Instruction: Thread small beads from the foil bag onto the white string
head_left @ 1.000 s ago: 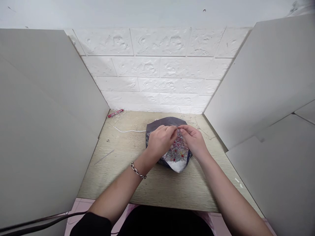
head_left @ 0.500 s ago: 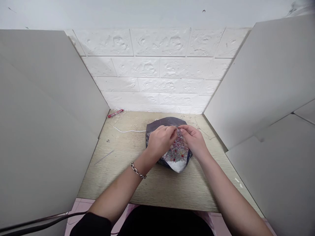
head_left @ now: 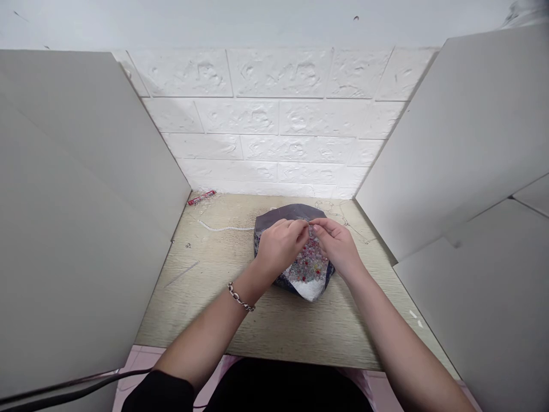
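Dark dish of mixed coloured beads (head_left: pixel 307 266): left hand (head_left: pixel 279 247) and right hand (head_left: pixel 338 246) stayed pinched together above it, unmoved; what they pinched was too small to tell.

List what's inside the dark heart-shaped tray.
The dark heart-shaped tray holds small clear and red beads with white ones at its tip. The left hand and right hand cover the rest.

Soft, even light falls from above, bright on the white brick wall (head_left: pixel 274 120) beyond the fingers (head_left: pixel 300 228). Shadows are faint, lying under the hands on the wooden table (head_left: pixel 266 326). No glare shows. The wide lens bends the side panels (head_left: pixel 77 217) outward. The beads below the fingertips are too small to resolve.
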`<state>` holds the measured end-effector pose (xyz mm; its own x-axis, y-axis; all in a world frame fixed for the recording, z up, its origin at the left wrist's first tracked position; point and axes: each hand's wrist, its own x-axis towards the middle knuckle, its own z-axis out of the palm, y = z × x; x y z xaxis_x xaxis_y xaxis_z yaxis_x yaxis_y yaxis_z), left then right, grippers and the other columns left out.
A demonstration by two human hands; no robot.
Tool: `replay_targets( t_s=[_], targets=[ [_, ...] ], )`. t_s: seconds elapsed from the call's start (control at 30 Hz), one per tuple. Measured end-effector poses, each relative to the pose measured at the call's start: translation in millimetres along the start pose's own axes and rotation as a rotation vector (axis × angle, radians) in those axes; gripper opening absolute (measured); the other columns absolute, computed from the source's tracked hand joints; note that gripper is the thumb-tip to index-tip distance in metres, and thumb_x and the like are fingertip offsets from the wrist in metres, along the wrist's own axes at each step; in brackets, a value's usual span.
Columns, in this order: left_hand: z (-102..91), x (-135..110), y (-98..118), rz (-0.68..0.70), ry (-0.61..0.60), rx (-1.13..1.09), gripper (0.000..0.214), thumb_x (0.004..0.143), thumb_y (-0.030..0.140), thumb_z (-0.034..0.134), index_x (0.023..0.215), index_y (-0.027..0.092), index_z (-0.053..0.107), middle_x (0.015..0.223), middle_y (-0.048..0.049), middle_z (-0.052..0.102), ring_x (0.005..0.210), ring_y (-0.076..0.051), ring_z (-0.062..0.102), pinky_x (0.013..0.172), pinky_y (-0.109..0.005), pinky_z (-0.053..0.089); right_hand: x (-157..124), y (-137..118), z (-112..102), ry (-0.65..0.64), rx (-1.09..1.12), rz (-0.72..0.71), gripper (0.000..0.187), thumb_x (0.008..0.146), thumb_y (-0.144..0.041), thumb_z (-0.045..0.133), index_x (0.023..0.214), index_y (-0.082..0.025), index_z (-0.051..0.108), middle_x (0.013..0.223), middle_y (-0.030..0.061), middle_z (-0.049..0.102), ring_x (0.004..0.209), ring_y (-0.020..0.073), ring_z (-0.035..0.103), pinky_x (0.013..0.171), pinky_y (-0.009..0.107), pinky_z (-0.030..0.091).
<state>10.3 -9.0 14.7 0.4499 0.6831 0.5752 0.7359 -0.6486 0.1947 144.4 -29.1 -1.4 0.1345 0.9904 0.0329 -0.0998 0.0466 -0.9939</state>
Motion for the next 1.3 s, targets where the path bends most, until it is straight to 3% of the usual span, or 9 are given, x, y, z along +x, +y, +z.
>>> replay_targets(
  t_s=[0.4, 0.7, 1.0, 1.3],
  targets=[
    [7.2, -2, -3, 0.053, -0.002, -0.007, 0.025, 0.083, 0.031, 0.037, 0.088, 0.022, 0.059, 0.076, 0.0011, 0.064, 0.067, -0.011, 0.058, 0.057, -0.022, 0.039, 0, -2, 2, 0.033, -0.11, -0.072, 0.022, 0.066, -0.036, 0.053, 0.078, -0.018, 0.058, 0.051, -0.0028, 0.046, 0.046, 0.0079, 0.041, 0.042, 0.021, 0.03],
    [9.2, -4, -7, 0.157, 0.116, 0.007, 0.021, 0.081, 0.029, 0.041, 0.083, 0.019, 0.06, 0.07, 0.0005, 0.064, 0.062, -0.011, 0.057, 0.056, -0.021, 0.041, -3, -6, 3, 0.033, 0.007, 0.105, 0.027, 0.062, -0.039, 0.058, 0.078, -0.016, 0.057, 0.039, -0.0081, 0.03, 0.033, 0.004, 0.024, 0.033, 0.019, 0.018],
    [8.4, -4, -15, 0.291, 0.146, -0.033, 0.025, 0.078, 0.019, 0.048, 0.102, 0.021, 0.054, 0.084, 0.0022, 0.063, 0.067, -0.009, 0.055, 0.058, -0.019, 0.042, -8, -14, 1, -0.085, 0.213, 0.214, 0.028, 0.063, -0.037, 0.061, 0.079, -0.014, 0.054, 0.039, -0.0105, 0.02, 0.033, 0.0016, 0.014, 0.03, 0.015, 0.009],
    [8.6, 0, -11, 0.213, 0.244, -0.227, 0.017, 0.079, 0.024, 0.048, 0.09, 0.019, 0.06, 0.078, 0.0012, 0.064, 0.067, -0.008, 0.056, 0.062, -0.018, 0.044, -10, -17, -1, -0.109, 0.272, 0.232, 0.025, 0.065, -0.038, 0.06, 0.071, -0.016, 0.05, 0.04, -0.01, 0.019, 0.034, 0.0014, 0.013, 0.029, 0.014, 0.009]
  ],
)
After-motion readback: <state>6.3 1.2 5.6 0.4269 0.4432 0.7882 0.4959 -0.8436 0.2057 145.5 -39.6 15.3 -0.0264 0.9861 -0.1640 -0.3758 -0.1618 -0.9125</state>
